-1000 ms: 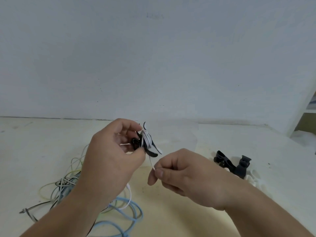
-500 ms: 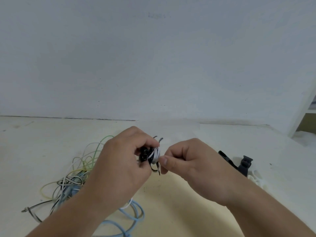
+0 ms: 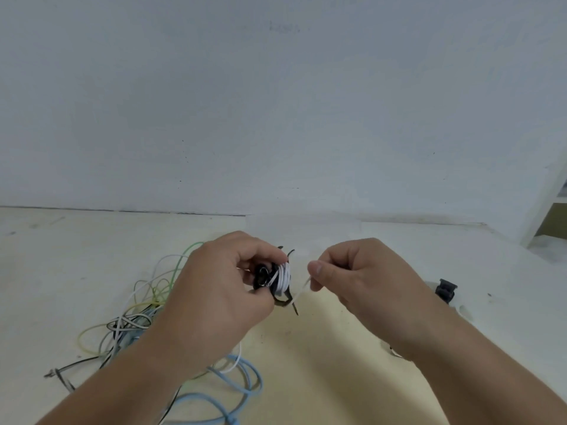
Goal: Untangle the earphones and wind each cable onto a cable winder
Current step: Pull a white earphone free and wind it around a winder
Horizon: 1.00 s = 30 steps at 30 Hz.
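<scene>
Progress: white cable (image 3: 283, 276) nearly wound, several turns on black cable winder (image 3: 264, 276). Your left hand (image 3: 221, 289) grips winder above table (image 3: 46, 271). Your right hand (image 3: 352, 277) pinches short free tail. Judged outstanding: secure tail, untangle cable pile (image 3: 138, 317), use spare winder (image 3: 446, 289).

The left forearm (image 3: 129, 372) comes into the view from the lower left corner and the right forearm (image 3: 481, 366) from the lower right corner; both are bare, and the two hands come close together near the middle. The left hand (image 3: 221, 292) shows its back to the camera, and its fingers and thumb are curled around a black cable winder (image 3: 264, 276). The right hand (image 3: 362, 280) is just beside the left one, not touching it, also with curled fingers; its thumb and forefinger pinch the free end of the white earphone cable (image 3: 302, 288)
</scene>
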Each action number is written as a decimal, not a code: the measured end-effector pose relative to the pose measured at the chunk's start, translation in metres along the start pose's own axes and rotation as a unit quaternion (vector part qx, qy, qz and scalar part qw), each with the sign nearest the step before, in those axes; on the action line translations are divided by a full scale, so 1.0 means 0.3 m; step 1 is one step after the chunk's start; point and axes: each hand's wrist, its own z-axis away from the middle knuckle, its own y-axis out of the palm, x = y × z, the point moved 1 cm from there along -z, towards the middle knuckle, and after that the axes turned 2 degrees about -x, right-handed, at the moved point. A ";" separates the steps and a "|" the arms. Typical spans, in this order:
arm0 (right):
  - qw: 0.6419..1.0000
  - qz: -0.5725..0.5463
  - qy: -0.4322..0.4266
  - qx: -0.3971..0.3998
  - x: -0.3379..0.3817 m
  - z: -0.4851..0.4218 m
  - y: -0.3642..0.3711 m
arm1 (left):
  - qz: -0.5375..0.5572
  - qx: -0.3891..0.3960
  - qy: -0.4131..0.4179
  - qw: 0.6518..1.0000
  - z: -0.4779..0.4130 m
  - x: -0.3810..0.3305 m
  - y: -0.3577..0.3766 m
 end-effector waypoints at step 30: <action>0.961 -0.258 0.054 0.089 -0.050 -0.031 -0.006 | 0.014 0.061 0.084 0.995 0.043 -0.041 0.025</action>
